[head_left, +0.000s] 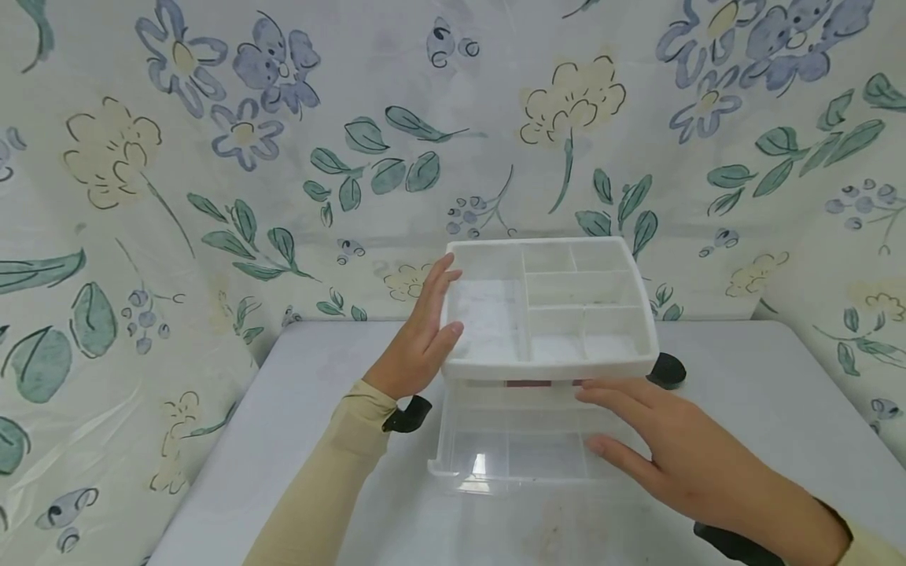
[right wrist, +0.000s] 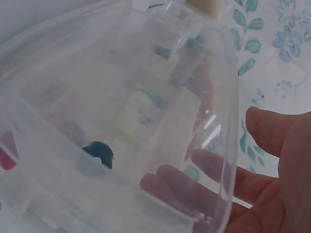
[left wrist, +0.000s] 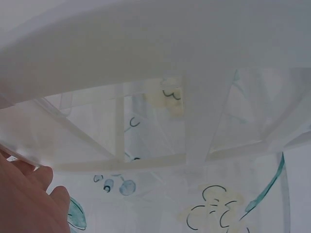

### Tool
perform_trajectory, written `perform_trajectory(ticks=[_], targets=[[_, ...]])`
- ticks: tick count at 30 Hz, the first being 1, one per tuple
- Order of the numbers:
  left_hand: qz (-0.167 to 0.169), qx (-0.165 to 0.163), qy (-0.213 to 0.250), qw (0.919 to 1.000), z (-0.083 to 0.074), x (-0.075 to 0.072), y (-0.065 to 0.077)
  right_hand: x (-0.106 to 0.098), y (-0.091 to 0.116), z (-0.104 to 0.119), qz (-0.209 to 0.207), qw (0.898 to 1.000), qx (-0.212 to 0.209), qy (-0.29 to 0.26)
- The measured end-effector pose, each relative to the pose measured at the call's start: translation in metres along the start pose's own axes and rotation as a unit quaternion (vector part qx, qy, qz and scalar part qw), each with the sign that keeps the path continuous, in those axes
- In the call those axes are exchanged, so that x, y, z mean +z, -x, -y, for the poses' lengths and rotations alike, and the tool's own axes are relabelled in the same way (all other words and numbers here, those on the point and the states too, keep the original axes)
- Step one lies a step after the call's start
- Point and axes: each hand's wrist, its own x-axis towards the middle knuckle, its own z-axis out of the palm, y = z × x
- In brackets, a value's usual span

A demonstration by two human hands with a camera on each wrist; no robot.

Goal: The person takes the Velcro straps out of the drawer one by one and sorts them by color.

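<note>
A white organizer box with a divided top tray stands on the table, and a clear plastic drawer juts out from its front. My left hand rests against the box's left side, fingers extended along the edge and thumb near the front corner. At the drawer's right end is my right hand, its fingers loosely extended and thumb apart. In the right wrist view, fingertips show through the clear drawer, while the thumb stays outside. The drawer's right end is hidden behind that hand in the head view.
A white table carries the box. Behind and beside it hangs a flower-print cloth. A black rounded object shows at the box's right. Through the clear plastic appear a dark round piece and a pink one.
</note>
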Motion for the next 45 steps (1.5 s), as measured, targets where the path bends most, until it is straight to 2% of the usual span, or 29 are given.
perform_trajectory(ticks=[8, 14, 18, 25, 30, 45], targets=[[0.000, -0.001, -0.001, 1.0000, 0.000, 0.000, -0.001, 0.001, -0.012, 0.003, 0.070, 0.997, -0.003, -0.017], [0.001, -0.002, -0.001, 1.0000, -0.001, 0.000, 0.000, -0.001, -0.022, 0.003, 0.098, 0.994, 0.012, -0.037], [0.000, -0.001, -0.001, 1.0000, 0.000, 0.000, 0.000, 0.001, -0.028, 0.003, 0.111, 0.993, 0.005, -0.039], [0.000, -0.002, 0.003, 1.0000, 0.002, 0.000, 0.000, 0.009, -0.035, -0.002, 0.165, 0.984, 0.001, -0.067], [0.001, -0.005, 0.004, 1.0000, 0.002, 0.000, -0.001, 0.013, -0.036, -0.004, 0.166, 0.984, -0.005, -0.066], [0.002, -0.009, -0.001, 1.0000, 0.001, 0.001, -0.001, 0.018, -0.040, -0.003, 0.184, 0.982, 0.015, -0.030]])
